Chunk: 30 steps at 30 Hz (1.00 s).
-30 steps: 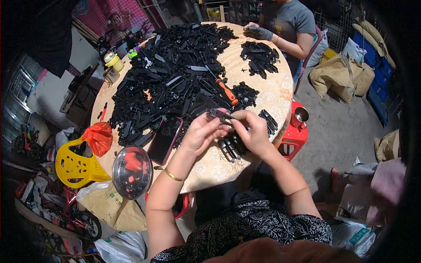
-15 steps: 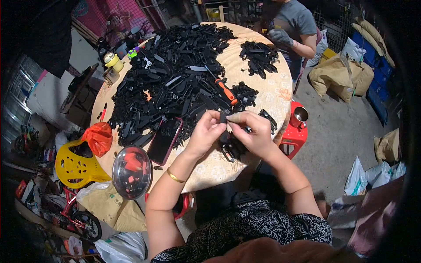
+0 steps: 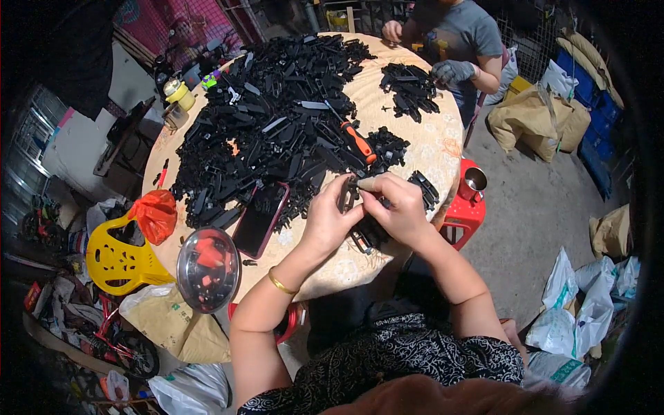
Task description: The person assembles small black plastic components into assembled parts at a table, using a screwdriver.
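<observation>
Both hands meet near the front of the round table (image 3: 332, 271), pinching a small black plastic part (image 3: 350, 194) between them. My left hand (image 3: 328, 220) supports it from the left, with a bracelet on that wrist. The fingertips of my right hand (image 3: 398, 207) press on its upper end. Just beneath my hands lie more black plastic pieces (image 3: 366, 237), partly covered by them. A large heap of black plastic parts (image 3: 256, 131) spreads over the table beyond. An orange-handled screwdriver (image 3: 357, 143) rests on the heap's right side.
A phone (image 3: 261, 220) and a clear bowl (image 3: 208, 270) with reddish contents are left of my arm. A red plastic bag (image 3: 153, 216) hangs by a yellow chair (image 3: 124, 259). A metal cup (image 3: 474, 181) stands on a red stool (image 3: 465, 216). Across sits a person with a gloved hand (image 3: 454, 71).
The black part between my fingers has turned, and my left hand is more upright around it. Across the table, the other person's bare hand has come into view and the gloved hand has lowered.
</observation>
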Motion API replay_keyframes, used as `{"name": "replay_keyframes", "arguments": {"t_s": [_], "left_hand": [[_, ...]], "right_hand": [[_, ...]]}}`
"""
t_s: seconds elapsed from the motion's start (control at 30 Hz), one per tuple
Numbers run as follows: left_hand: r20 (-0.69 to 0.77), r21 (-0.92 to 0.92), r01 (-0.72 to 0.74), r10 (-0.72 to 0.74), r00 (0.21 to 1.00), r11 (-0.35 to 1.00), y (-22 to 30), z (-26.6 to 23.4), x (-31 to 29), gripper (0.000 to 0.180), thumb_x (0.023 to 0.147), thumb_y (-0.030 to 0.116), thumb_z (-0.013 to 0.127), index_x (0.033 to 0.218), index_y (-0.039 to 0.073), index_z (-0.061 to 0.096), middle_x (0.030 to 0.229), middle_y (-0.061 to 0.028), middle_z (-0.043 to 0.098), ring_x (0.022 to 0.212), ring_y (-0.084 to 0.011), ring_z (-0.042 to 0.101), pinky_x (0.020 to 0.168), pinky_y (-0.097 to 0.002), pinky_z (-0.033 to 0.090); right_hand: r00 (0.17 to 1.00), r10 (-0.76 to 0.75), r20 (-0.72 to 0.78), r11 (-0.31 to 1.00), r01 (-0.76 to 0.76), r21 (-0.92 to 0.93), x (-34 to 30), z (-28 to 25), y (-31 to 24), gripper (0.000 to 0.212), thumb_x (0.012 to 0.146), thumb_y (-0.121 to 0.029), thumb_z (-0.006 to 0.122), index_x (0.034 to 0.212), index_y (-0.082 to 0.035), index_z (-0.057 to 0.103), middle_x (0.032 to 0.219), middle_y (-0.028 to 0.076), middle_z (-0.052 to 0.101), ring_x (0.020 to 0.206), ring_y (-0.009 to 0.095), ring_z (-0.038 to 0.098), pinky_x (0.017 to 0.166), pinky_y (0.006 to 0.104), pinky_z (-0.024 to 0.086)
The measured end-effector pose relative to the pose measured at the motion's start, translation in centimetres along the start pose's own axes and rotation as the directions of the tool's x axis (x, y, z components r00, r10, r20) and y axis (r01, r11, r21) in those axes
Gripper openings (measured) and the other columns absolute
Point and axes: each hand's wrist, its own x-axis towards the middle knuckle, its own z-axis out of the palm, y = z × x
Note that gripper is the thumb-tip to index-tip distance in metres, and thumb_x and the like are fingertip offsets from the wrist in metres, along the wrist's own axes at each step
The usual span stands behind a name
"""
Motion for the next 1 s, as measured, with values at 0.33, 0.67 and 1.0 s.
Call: {"name": "replay_keyframes", "arguments": {"t_s": [0.33, 0.67, 1.0], "left_hand": [[0.271, -0.783, 0.227, -0.011, 0.962, 0.579, -0.6, 0.0, 0.0, 0.04, 0.087, 0.009, 0.051, 0.123, -0.001, 0.039, 0.105, -0.0084, 0.055, 0.089, -0.0175, 0.059, 0.078, -0.0292, 0.051], [0.347, -0.842, 0.355, -0.095, 0.933, 0.405, -0.6, 0.1, 0.1, 0.035, 0.092, 0.014, 0.045, 0.121, -0.003, 0.04, 0.098, -0.0115, 0.058, 0.081, -0.0184, 0.062, 0.071, -0.0326, 0.056], [0.272, -0.804, 0.282, -0.098, 0.957, 0.524, -0.8, 0.4, -0.1, 0.038, 0.09, 0.011, 0.049, 0.124, -0.004, 0.04, 0.096, -0.0094, 0.058, 0.08, -0.0156, 0.061, 0.07, -0.0271, 0.053]], "right_hand": [[1.0, -0.016, -0.007, 0.998, 0.015, -0.068, 0.1, -0.2, 0.0, 0.014, 0.072, -0.003, 0.063, 0.085, -0.001, 0.061, 0.078, 0.012, 0.062, 0.067, 0.026, 0.061, 0.058, 0.0317, 0.05], [1.0, -0.026, -0.002, 0.996, 0.025, -0.091, 0.3, -1.2, 0.2, 0.014, 0.072, -0.004, 0.065, 0.086, -0.002, 0.061, 0.077, 0.013, 0.062, 0.067, 0.026, 0.061, 0.058, 0.0316, 0.049], [0.992, -0.088, 0.094, 0.979, 0.103, -0.176, 0.1, -1.1, 0.3, 0.021, 0.071, 0.0, 0.064, 0.092, 0.0, 0.06, 0.079, 0.013, 0.06, 0.067, 0.028, 0.06, 0.058, 0.0337, 0.049]]}}
